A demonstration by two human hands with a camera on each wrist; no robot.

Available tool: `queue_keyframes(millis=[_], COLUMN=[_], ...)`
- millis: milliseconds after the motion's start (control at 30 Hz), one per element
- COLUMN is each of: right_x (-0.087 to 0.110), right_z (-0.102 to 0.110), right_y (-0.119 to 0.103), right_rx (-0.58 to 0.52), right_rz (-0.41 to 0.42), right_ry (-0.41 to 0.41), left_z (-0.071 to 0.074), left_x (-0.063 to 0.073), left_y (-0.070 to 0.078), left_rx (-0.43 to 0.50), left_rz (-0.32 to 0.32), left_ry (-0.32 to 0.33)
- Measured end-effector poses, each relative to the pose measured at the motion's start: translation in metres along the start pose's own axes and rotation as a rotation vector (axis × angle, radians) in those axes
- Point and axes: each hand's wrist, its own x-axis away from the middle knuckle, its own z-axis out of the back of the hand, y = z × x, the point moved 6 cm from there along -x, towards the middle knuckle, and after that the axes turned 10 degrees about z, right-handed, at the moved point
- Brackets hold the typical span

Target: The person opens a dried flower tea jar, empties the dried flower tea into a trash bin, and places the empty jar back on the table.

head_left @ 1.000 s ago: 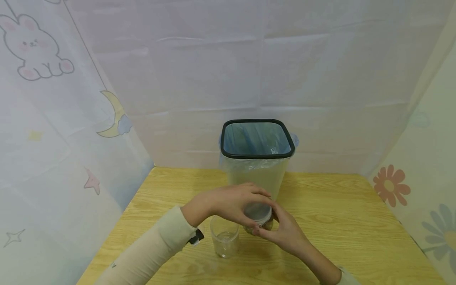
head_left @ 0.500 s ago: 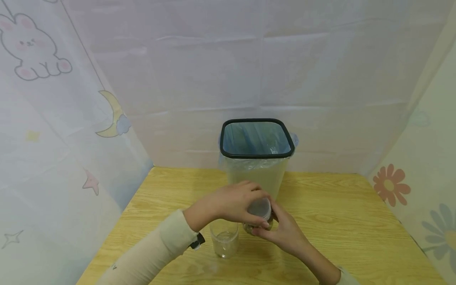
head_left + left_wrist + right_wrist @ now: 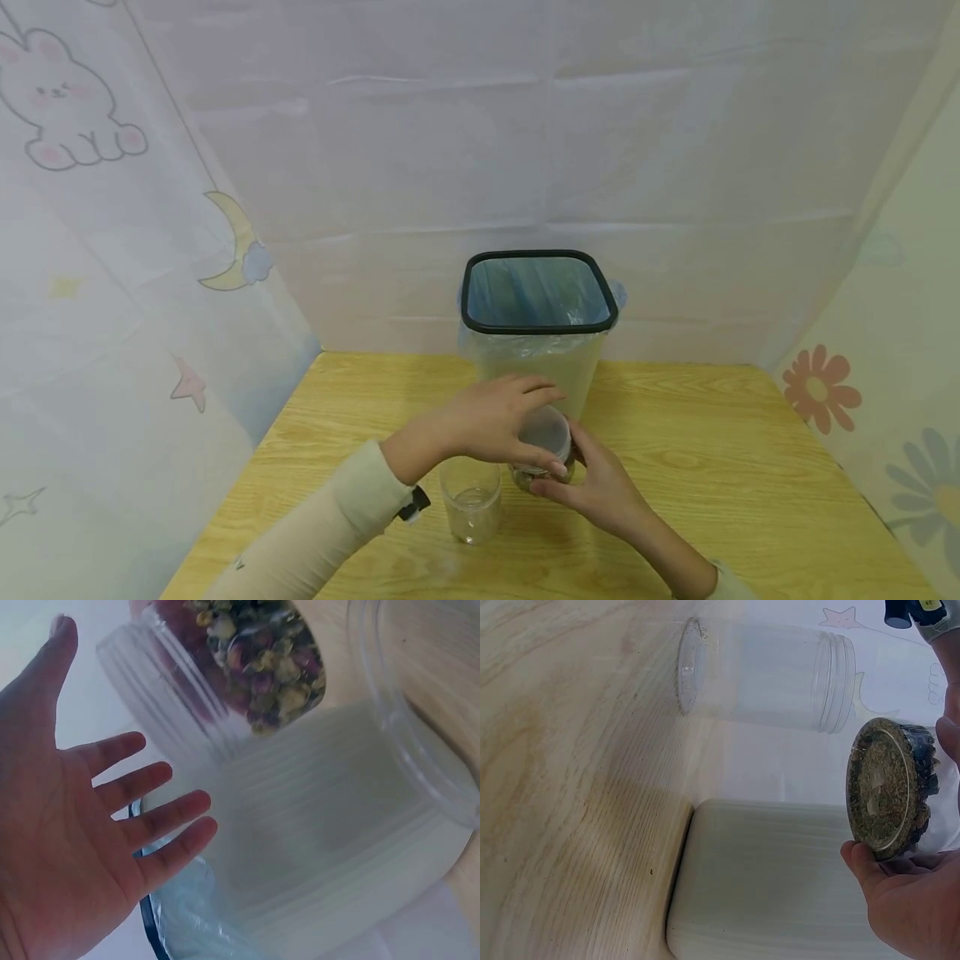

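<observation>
A clear jar (image 3: 262, 667) partly filled with dried flower buds is held up off the table by my right hand (image 3: 607, 492), its fingers and thumb round the jar's lower part. Fine crumbs cover the jar's bottom (image 3: 881, 787) in the right wrist view. A translucent lid (image 3: 546, 432) sits on top. Beside that lid my left hand (image 3: 487, 421) is spread, thumb and fingers apart; the left wrist view shows its palm (image 3: 75, 832) facing the lid with a gap between. Left of it, a clear open jar (image 3: 471, 508) stands upright, looking empty, partly under my left wrist.
A pale waste bin (image 3: 536, 367) with a black rim (image 3: 540, 330) and a thin bluish bag stands right behind the hands. The wood-grain table (image 3: 697, 467) reaches to printed cloth walls (image 3: 375, 167) at the back and sides.
My left hand's fingers have loosened from round the lid and spread apart, uncovering more of it. The right hand keeps its hold on the jar in almost the same place.
</observation>
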Motion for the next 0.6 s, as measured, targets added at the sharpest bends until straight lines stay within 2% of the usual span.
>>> queue_keyframes(millis=[100, 300, 433, 600], right_x=[-0.0005, -0.0008, -0.0008, -0.0012], right_z=[0.0001, -0.0001, -0.0010, -0.0025], right_y=[-0.0007, -0.0027, -0.0038, -0.0030], right_rx=[0.019, 0.048, 0.062, 0.057], right_rz=[0.014, 0.026, 0.030, 0.031], right_ry=[-0.001, 0.007, 0.009, 0.003], left_z=[0.0050, 0.0083, 0.0069, 0.0044], left_x=[0.0016, 0.0083, 0.0096, 0.0087], left_y=[-0.0025, 0.0007, 0.0015, 0.0015], left_rx=[0.029, 0.130, 0.140, 0.088], left_rz=[-0.051, -0.166, -0.178, -0.153], left_ry=[-0.023, -0.130, -0.151, -0.124])
